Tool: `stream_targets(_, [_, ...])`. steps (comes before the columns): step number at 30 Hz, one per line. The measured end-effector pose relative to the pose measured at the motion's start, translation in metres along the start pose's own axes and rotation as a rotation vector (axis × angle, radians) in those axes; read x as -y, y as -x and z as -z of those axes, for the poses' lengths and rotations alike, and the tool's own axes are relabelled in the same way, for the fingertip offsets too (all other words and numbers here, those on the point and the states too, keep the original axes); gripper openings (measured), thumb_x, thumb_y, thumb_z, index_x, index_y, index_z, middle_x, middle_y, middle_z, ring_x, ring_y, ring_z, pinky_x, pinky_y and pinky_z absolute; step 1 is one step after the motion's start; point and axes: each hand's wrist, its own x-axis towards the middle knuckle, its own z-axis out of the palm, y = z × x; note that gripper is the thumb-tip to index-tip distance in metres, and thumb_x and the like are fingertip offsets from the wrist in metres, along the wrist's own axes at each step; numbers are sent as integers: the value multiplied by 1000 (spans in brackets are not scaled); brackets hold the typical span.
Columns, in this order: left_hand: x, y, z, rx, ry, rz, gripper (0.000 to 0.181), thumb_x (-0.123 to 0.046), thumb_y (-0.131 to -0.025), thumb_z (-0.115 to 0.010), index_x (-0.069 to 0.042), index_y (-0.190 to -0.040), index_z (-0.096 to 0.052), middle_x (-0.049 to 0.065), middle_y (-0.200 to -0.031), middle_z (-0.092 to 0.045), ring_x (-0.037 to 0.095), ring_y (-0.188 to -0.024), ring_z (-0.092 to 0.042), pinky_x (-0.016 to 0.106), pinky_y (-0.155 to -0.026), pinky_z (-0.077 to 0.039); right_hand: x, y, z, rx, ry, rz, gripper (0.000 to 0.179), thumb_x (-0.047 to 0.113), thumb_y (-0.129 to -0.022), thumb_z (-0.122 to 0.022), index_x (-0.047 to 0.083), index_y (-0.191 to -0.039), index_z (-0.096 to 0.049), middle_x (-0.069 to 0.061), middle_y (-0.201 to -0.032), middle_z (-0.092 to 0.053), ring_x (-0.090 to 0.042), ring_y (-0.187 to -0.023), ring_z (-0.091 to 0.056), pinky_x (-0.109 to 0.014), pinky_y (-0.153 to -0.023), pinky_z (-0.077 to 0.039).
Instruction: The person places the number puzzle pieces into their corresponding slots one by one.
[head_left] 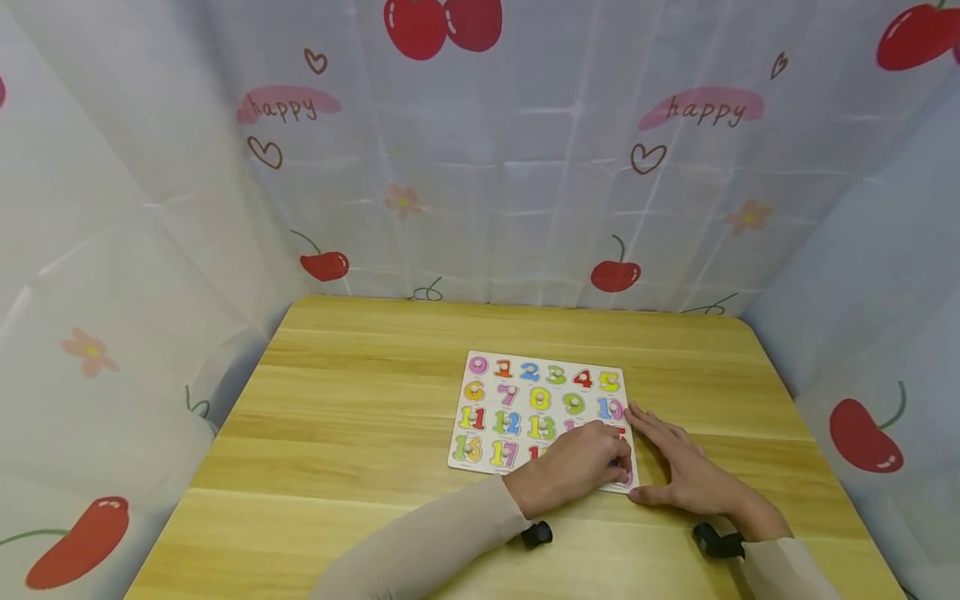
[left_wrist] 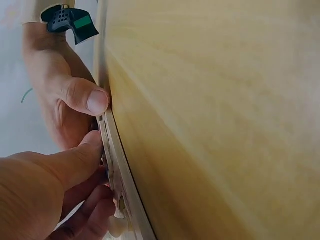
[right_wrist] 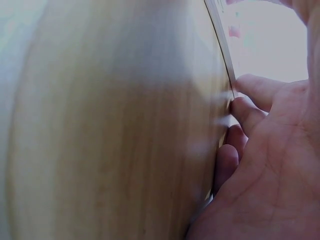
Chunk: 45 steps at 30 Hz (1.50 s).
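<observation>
A white number puzzle board [head_left: 491,379] lies on the table, filled with colourful knobbed numerals. My left hand [head_left: 573,462] reaches across its lower right part, fingers curled down, and pinches a number piece [head_left: 627,479] at the near right corner. That piece shows a little pink and is mostly covered by the fingers. Several neighbouring numerals in the bottom rows are hidden under the hand. My right hand [head_left: 693,475] is spread at the board's right edge, thumb near the close corner and fingertips touching the side further up.
The wooden table [head_left: 337,400] extends around the board. White curtains [head_left: 487,167] with cherry prints hang behind it and on both sides. A dark wrist device [head_left: 537,534] sits by the left cuff and another [head_left: 717,542] by the right cuff.
</observation>
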Motion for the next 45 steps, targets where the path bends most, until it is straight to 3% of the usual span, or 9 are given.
stream_targets(11, [-5,6,0,13,-105,50,7,-34,-110,-84,-33,-105,-88,-20,-106,-79,0,-104,-68,11,-85,-56,8,2,0,2,3,-8,119,52,-88,-100,19,-184,-37,-19,-193,-28,-55,-161,-35,-83,-110,-34])
stream_targets(18, [3,15,0,32,-19,36,14,-31,-109,-86,-29,-122,-90,-16,-121,-84,2,-114,-72,13,-97,-58,8,0,-3,1,18,5,119,54,-89,-99,18,-183,-37,-20,-193,-29,-56,-160,-37,-85,-110,-36])
stream_targets(24, [13,27,1,30,70,39,28,-28,-109,-86,-22,-137,-85,-10,-131,-83,3,-117,-72,14,-102,-58,7,-4,-5,10,27,-2,118,57,-90,-97,18,-183,-37,-19,-194,-27,-59,-164,-34,-96,-112,-33])
stream_targets(29, [21,42,5,-23,68,15,33,-35,-113,-80,-21,-143,-81,-7,-138,-81,6,-129,-74,18,-111,-59,5,-3,-8,1,19,2,119,56,-89,-98,16,-183,-38,-22,-192,-29,-62,-165,-34,-99,-112,-32])
stream_targets(35, [40,64,26,-121,118,16,29,-35,-115,-78,-20,-139,-82,-5,-138,-80,11,-135,-75,24,-118,-59,0,-4,-9,-5,30,-19,121,56,-87,-99,18,-183,-37,-21,-193,-29,-60,-164,-37,-97,-114,-35])
stream_targets(39, [61,83,42,-191,166,55,27,-31,-113,-81,-16,-135,-83,-3,-133,-81,15,-128,-76,30,-115,-63,-2,-4,-8,-19,11,-23,121,53,-86,-102,18,-183,-39,-20,-193,-29,-61,-167,-34,-98,-116,-31])
stream_targets(45, [93,124,58,-300,156,171,23,-26,-108,-87,-15,-128,-84,-1,-128,-82,19,-121,-77,38,-108,-67,-3,2,-11,-20,-22,-8,116,53,-88,-102,15,-180,-43,-22,-191,-33,-63,-170,-33,-97,-120,-31])
